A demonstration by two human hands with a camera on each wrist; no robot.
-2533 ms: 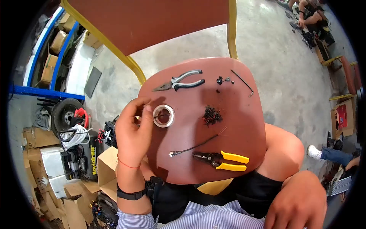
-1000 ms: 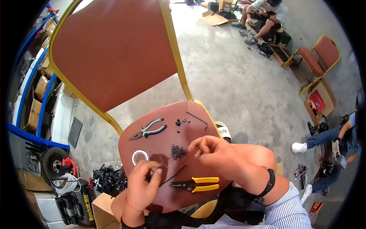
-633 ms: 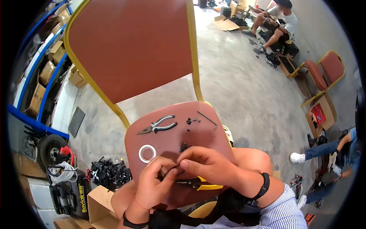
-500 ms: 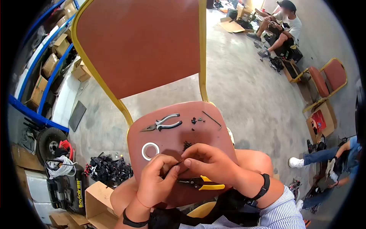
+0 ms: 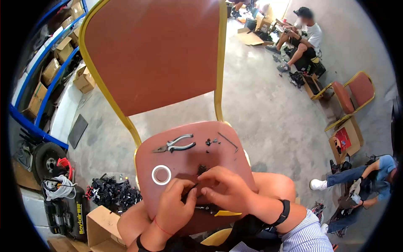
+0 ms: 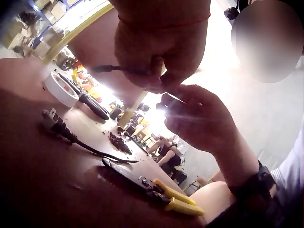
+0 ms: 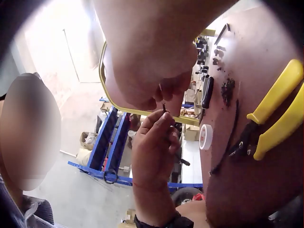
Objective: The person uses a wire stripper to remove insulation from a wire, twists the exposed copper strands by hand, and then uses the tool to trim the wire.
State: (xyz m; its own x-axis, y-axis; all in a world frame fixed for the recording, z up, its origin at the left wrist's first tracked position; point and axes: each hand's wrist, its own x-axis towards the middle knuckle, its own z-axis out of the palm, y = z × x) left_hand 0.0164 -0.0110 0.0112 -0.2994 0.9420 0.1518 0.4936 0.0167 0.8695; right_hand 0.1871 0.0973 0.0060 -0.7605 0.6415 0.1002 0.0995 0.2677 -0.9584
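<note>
My left hand [image 5: 178, 200] pinches a short black cable [image 7: 184, 162] between thumb and fingers, its tip poking up. My right hand [image 5: 226, 191] is bent in at that tip, index finger and thumb close to it with a small gap in the head view; I cannot tell whether its fingers grip the bare end. Below the hands, a second black cable [image 6: 90, 148] with a metal connector lies on the chair seat [image 5: 147, 156]. Beside it are wire strippers [image 6: 142, 186] with yellow handles, partly covered by my right hand in the head view.
On the seat are a white tape roll [image 5: 153, 175], grey-black pliers [image 5: 181, 145], a hex key [image 5: 228, 142], small black bits and a pile of clippings [image 5: 202, 169]. The chair back [image 5: 155, 59] rises beyond. An open carton [image 5: 98, 231] stands at the left; other people sit at the right.
My right hand has come up from my leg to meet the left, which has moved from beside the tape roll toward the seat's front middle. The head view has tilted up.
</note>
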